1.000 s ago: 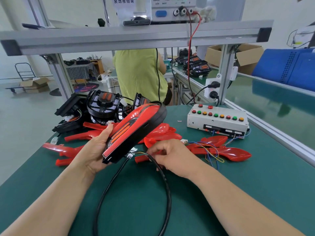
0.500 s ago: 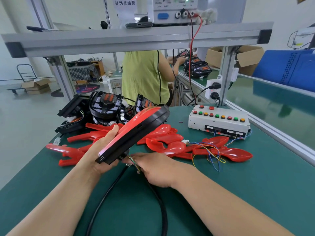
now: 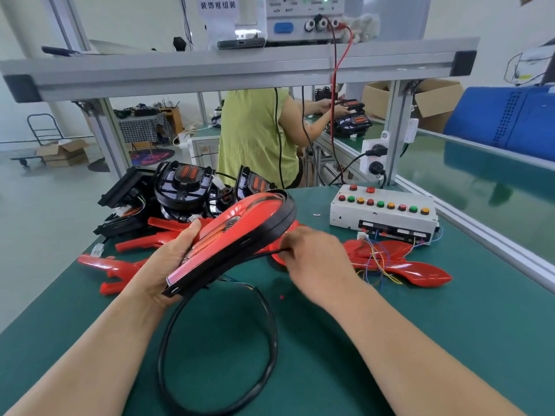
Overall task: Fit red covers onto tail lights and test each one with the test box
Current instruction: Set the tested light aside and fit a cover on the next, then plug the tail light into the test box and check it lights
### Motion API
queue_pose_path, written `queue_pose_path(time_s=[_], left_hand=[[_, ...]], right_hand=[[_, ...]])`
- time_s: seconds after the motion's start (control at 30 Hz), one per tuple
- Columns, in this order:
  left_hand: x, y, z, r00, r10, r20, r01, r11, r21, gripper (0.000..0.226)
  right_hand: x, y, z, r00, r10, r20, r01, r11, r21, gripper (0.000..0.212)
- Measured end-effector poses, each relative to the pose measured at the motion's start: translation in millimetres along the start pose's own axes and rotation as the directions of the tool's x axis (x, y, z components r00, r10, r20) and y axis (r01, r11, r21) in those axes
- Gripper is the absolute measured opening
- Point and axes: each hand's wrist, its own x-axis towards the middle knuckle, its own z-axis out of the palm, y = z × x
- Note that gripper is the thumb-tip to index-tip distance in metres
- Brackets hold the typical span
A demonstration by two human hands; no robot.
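My left hand (image 3: 168, 262) grips a tail light (image 3: 240, 235) with a red cover fitted on its black housing, held tilted above the green bench. A thick black cable (image 3: 264, 340) loops from it down over the mat. My right hand (image 3: 315, 259) pinches that cable just under the light's right end. The white test box (image 3: 384, 217), with a row of red, green and yellow buttons, sits at the right rear, apart from both hands. Its coloured leads (image 3: 375, 259) trail over loose red covers (image 3: 405, 265).
Bare black tail lights (image 3: 183, 187) are piled at the left rear, with more red covers (image 3: 120, 265) in front of them. A person in a green top (image 3: 255, 136) works at the bench beyond. An aluminium frame (image 3: 240, 70) crosses overhead. A metal rail (image 3: 480, 232) edges the bench on the right.
My right hand has moved from under the light's left end rightward and up along the cable. The tail light has tipped flatter in my left hand.
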Motion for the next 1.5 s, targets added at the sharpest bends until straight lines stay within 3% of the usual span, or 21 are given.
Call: queue_pose_path(time_s=[0.2,0.37,0.47,0.53,0.6,0.7,0.87,1.0,1.1,1.23,1.33,1.43,1.5], left_hand=[[3,1,-2,0.997,-0.016,0.078,0.012,0.999,0.051,0.05],[8,-3,-3,0.992,0.007,0.128,-0.004,1.0,-0.024,0.04],[12,-8,-10,0.993,0.006,0.116,-0.014,0.998,0.066,0.04],[15,-10,-13,0.996,0.056,0.062,-0.069,0.972,0.224,0.036],[17,-10,-14,0.987,0.158,0.007,-0.145,0.881,0.45,0.023],[16,-7,-16,0.933,0.358,-0.029,-0.202,0.59,0.782,0.014],[1,3,17,0.759,0.647,0.072,-0.359,0.324,0.875,0.008],[-7,11,64,0.773,0.593,0.225,-0.511,0.373,0.774,0.016],[-7,9,86,0.748,0.516,0.417,-0.605,0.272,0.748,0.022],[-3,6,89,0.705,0.557,0.439,-0.642,0.237,0.73,0.024],[0,7,79,0.74,0.595,0.314,-0.578,0.324,0.749,0.02],[2,7,67,0.801,0.571,0.181,-0.522,0.516,0.679,0.025],[3,7,59,0.794,0.587,0.158,-0.527,0.536,0.66,0.029]], right_hand=[[5,33,-13,0.95,0.276,-0.143,-0.257,0.956,0.142,0.015],[5,64,-24,0.882,0.412,-0.227,-0.388,0.91,0.145,0.015],[4,71,-28,0.846,0.466,-0.258,-0.433,0.884,0.178,0.016],[4,67,-26,0.857,0.441,-0.265,-0.402,0.895,0.192,0.015],[3,59,-23,0.877,0.386,-0.287,-0.335,0.918,0.211,0.012],[2,48,-18,0.896,0.267,-0.356,-0.185,0.951,0.247,0.009],[2,34,-13,0.938,0.104,-0.331,-0.019,0.968,0.251,0.015],[-1,24,-11,0.946,-0.018,-0.324,0.111,0.956,0.272,0.018],[-3,20,-11,0.953,-0.091,-0.289,0.188,0.925,0.329,0.02],[-4,18,-13,0.962,-0.068,-0.265,0.178,0.891,0.418,0.021],[0,30,-18,0.959,0.079,-0.274,0.018,0.942,0.336,0.028],[4,56,-27,0.947,0.269,-0.177,-0.254,0.961,0.107,0.029],[4,72,-32,0.922,0.379,-0.08,-0.383,0.923,-0.042,0.025]])
